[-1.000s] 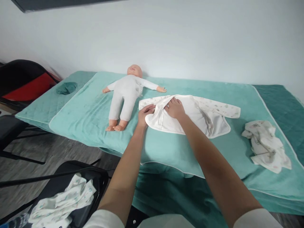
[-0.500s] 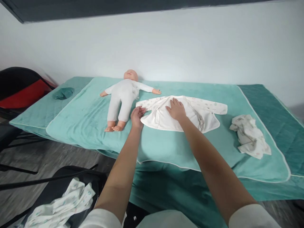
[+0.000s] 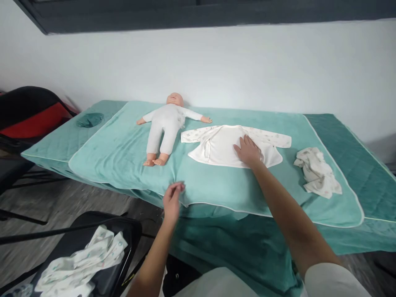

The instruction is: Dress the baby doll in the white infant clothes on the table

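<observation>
A white baby shirt [image 3: 222,144] with patterned long sleeves lies spread out on the light green blanket [image 3: 216,185]. My right hand [image 3: 248,152] rests flat on its right half, fingers stretched out. Away from the shirt, my left hand [image 3: 172,199] hovers near the blanket's front edge. Its fingers are loosely bent, slightly blurred, and nothing shows in them. To the left of the shirt a baby doll [image 3: 163,123] in a white suit lies on its back, arms spread.
A crumpled patterned cloth [image 3: 318,171] lies right of the shirt. The blanket covers part of a green padded bed [image 3: 349,156] against a wall. At front left, a black chair [image 3: 133,231] holds patterned clothing [image 3: 83,260]. A black-and-red chair [image 3: 34,115] stands far left.
My left hand has left the shirt's left sleeve and drawn back toward the front edge. My right hand has slid right across the shirt, which now lies smoother.
</observation>
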The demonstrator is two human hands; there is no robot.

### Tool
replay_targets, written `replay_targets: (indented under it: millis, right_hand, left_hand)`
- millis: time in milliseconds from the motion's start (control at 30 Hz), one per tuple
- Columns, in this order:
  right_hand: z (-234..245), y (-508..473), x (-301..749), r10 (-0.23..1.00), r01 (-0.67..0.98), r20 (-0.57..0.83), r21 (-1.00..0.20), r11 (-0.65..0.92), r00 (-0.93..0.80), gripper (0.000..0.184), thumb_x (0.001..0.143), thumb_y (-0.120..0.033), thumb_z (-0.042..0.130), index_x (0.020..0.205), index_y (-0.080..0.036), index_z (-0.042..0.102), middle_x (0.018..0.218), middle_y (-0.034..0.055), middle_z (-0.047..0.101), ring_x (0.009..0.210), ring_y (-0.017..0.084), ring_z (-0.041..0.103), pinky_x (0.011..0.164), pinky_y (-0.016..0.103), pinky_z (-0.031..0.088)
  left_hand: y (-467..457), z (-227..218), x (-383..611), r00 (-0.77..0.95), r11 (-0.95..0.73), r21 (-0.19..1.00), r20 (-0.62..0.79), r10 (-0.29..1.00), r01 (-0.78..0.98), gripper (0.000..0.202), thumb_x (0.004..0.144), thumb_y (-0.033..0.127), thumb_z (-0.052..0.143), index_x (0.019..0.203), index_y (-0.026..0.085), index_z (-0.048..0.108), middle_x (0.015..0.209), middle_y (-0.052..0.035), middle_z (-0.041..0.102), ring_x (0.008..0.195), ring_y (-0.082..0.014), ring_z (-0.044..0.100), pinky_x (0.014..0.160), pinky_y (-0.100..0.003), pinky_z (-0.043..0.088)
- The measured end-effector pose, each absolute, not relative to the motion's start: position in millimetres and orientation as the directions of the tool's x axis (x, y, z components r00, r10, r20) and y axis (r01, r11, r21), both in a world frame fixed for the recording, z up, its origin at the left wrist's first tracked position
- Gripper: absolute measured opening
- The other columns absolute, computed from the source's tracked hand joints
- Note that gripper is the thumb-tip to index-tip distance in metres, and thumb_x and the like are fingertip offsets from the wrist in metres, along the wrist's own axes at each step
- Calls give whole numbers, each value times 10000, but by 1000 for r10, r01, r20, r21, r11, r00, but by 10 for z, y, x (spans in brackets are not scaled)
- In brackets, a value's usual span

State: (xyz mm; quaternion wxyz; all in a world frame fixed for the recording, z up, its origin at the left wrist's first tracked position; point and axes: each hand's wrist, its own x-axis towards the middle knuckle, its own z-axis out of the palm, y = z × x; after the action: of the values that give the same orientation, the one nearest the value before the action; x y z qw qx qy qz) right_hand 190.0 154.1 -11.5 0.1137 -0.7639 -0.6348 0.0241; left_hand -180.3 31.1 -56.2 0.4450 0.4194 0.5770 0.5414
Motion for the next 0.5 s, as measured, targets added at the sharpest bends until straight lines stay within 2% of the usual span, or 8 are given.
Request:
replay_targets:
  millis: [100, 167, 267, 367, 433, 500]
  right_hand:
    - [-102, 1337, 2016, 981, 970, 101, -197, -142, 164, 683, 1047, -495, 307, 1583, -82, 397, 1701, 169, 286, 1572, 308, 266, 1248, 490, 291]
    - [-92, 1205, 2094, 983, 973, 108, -190, -129, 151, 657, 1044, -481, 323, 1572, -101, 416, 1691, 161, 316, 1554, 309, 297, 1244, 492, 294]
    - [-72, 1011, 2181, 965, 976, 212, -189, -113, 153, 577, 1024, -433, 393, 1472, -91, 518, 1600, 193, 447, 1474, 329, 386, 1202, 483, 340]
    - [-39, 815, 2224, 925, 982, 351, -166, -89, 144, 399, 1012, -360, 410, 1207, -115, 658, 1316, 201, 632, 1244, 324, 524, 1050, 439, 442]
    - [-14, 692, 2241, 927, 990, 361, -126, -56, 98, 355, 1022, -346, 391, 997, -158, 691, 1082, 170, 679, 1064, 305, 564, 943, 418, 454]
    - [5, 588, 2259, 939, 998, 341, -56, -27, 44, 384, 1033, -352, 385, 860, -183, 683, 931, 142, 677, 970, 293, 569, 878, 413, 425]
  left_hand:
    - [-327, -787, -2010, -71, 240, 952, -230, 971, 189, 389, 863, 587, 638, 936, 216, 726, 810, -41, 726, 785, -219, 681, 840, -392, 563]
    - [-674, -893, -2141, 93, 232, 886, -291, 952, 402, 427, 905, 616, 553, 966, 235, 735, 792, -45, 721, 809, -243, 684, 844, -410, 558]
    - [-1021, -927, -2306, 289, 27, 782, -263, 921, 623, 461, 977, 594, 433, 885, 247, 721, 903, -78, 757, 907, -259, 687, 895, -414, 528]
    - [-1190, -865, -2411, 442, -208, 649, -219, 870, 732, 500, 1027, 522, 360, 768, 228, 671, 827, -84, 728, 870, -245, 662, 879, -396, 491]
    - [-1250, -825, -2444, 498, -294, 563, -249, 831, 772, 506, 1039, 493, 338, 746, 226, 651, 803, -82, 713, 843, -244, 653, 854, -393, 475]
    - [-1298, -809, -2459, 518, -327, 500, -309, 798, 802, 513, 1044, 490, 319, 746, 225, 642, 817, -85, 715, 849, -252, 656, 850, -397, 459]
